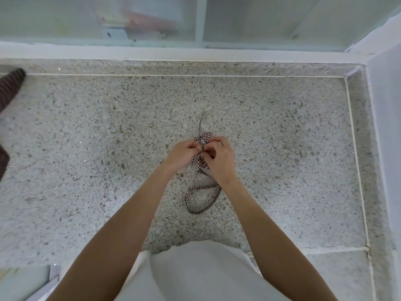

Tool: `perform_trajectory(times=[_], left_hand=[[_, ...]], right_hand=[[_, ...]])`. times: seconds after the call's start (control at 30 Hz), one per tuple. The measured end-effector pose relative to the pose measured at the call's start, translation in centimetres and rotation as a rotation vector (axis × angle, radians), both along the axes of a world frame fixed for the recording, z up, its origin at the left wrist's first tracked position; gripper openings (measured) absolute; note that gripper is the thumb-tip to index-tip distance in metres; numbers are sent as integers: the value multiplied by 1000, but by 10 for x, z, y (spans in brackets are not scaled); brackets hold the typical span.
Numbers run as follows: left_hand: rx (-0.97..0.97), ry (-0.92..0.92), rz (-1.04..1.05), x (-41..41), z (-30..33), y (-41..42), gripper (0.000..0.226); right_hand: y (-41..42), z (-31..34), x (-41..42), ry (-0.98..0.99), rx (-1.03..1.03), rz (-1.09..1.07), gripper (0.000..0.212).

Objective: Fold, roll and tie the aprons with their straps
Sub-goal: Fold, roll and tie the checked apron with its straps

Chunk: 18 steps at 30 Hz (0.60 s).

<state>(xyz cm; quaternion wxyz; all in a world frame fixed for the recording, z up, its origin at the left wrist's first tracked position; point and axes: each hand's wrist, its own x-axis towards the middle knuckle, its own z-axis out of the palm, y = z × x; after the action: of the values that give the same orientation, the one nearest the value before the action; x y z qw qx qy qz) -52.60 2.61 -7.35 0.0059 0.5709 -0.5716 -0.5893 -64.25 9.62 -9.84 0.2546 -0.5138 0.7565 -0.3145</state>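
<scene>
- White cloth (201, 272), the person's own garment, fills the lower middle of the view, nearest the camera, and both bare forearms reach forward from either side of it over the speckled stone floor (86, 148).
- Beyond the garment, a loop of the checked strap (201, 199) lies on the floor, its dark red and white weave curving round in an open oval just short of the hands.
- From that loop the strap rises between the two wrists to the point where the hands meet.
- Above the loop, the left hand (184, 154) has its fingers curled in, pinching the strap at its fingertips.
- Just beside it and touching the same bunch of strap, the right hand (220, 158) is also curled, thumb and fingers closed on the checked band.
- Past the knuckles a small fold of strap sticks out, and a thin dark end runs on from it along the floor, away from the person.
- Far to the left of the strap, at the frame edge, lies a dark striped fabric (10, 88); what it is cannot be told.
- Beyond everything, a white ledge (195, 55) borders the floor, with a pale glass panel (97, 18) above it.
</scene>
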Motion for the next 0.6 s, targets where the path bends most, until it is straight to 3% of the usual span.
perform_trajectory(times=[0.27,0.4,0.6], left_hand=[[-1,194,32,18,-9,4,13],[-198,72,-132,27,-18,6,12],[-349,88,-207,23,-10,9,21]], right_hand=[[7,1,-12,-67,-64,137,16],[8,6,-21,-104,-12,158,28],[7,3,-26,-135,7,177,19]])
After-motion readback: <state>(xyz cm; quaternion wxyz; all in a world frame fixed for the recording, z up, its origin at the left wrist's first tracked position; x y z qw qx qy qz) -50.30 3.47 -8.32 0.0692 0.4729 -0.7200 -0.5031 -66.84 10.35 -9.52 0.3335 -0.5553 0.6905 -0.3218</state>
